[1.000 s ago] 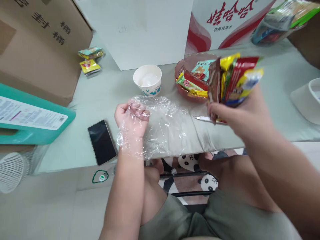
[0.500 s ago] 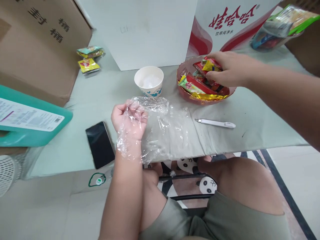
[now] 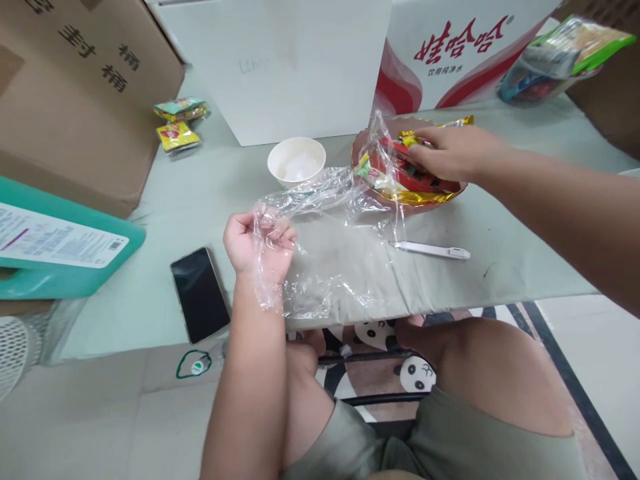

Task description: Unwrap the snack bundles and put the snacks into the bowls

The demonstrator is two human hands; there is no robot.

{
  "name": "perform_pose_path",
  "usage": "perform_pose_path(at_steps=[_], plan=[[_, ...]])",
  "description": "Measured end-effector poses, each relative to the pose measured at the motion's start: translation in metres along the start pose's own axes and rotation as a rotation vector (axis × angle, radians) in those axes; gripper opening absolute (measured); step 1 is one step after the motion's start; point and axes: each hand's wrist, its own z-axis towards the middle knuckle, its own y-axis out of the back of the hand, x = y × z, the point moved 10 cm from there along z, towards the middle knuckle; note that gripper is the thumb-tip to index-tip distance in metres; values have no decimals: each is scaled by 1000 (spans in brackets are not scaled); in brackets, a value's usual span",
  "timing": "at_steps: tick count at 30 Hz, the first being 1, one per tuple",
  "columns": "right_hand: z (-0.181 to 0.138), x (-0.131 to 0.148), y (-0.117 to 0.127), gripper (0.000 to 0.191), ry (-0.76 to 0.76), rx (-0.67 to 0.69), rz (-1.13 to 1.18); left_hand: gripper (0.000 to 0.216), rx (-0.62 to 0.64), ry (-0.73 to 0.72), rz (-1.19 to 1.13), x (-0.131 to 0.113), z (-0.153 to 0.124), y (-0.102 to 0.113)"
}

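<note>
A left hand [image 3: 257, 240], at centre frame, is fisted around one end of a clear plastic bag [image 3: 340, 267] spread across the desk [image 3: 500, 227]. At upper right, the right hand [image 3: 450, 155] curls over snack packets [image 3: 395, 181] in a red bowl [image 3: 430, 199]; whether it grips one cannot be told. A pen [image 3: 430, 250] lies between the two hands, and a phone [image 3: 200, 293] sits left of the fist.

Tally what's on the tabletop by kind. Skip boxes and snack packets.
phone: 1
pen: 1
paper bowl: 1
snack dish: 1
clear plastic bag: 1
Total: 5
</note>
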Motion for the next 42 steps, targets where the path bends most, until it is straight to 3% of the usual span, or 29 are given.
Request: perform_pose_path(at_steps=[3,4,9,15,18,21,23,26,28,30,32,34,36,40,42], plan=[[-2,-4,46,24,68,-281,-32,34,16,-12,11,-1,0,0],[0,-7,53,20,97,-309,-38,33,19,-13,14,-2,0,1],[25,-47,30,20,-32,-42,-107,31,16,1,0,-2,0,4],[43,-58,9,20,41,16,-137,34,-6,5,46,-1,0,0],[40,-50,12,18,31,5,-147,35,41,47,58,3,-2,-4],[4,-21,34,22,60,-135,-77,36,104,121,89,8,-5,-8],[-39,5,40,24,132,-205,133,36,126,182,124,13,-9,-11],[-116,58,16,26,442,-102,515,36,165,277,201,24,-16,-15],[-160,83,-11,50,603,-6,649,32,249,349,269,36,-23,-21],[-183,92,-33,64,643,20,734,26,401,458,326,56,-37,-31],[-191,94,-44,57,642,22,803,25,561,594,356,78,-54,-38],[-190,89,-45,35,599,17,864,26,625,696,388,93,-65,-37],[-185,76,-42,26,465,9,939,26,528,667,395,93,-56,-30],[-181,43,-55,40,68,92,1148,25,148,306,280,49,-15,-9],[-181,30,-64,44,-72,103,1217,37,46,200,289,32,-5,-1]])
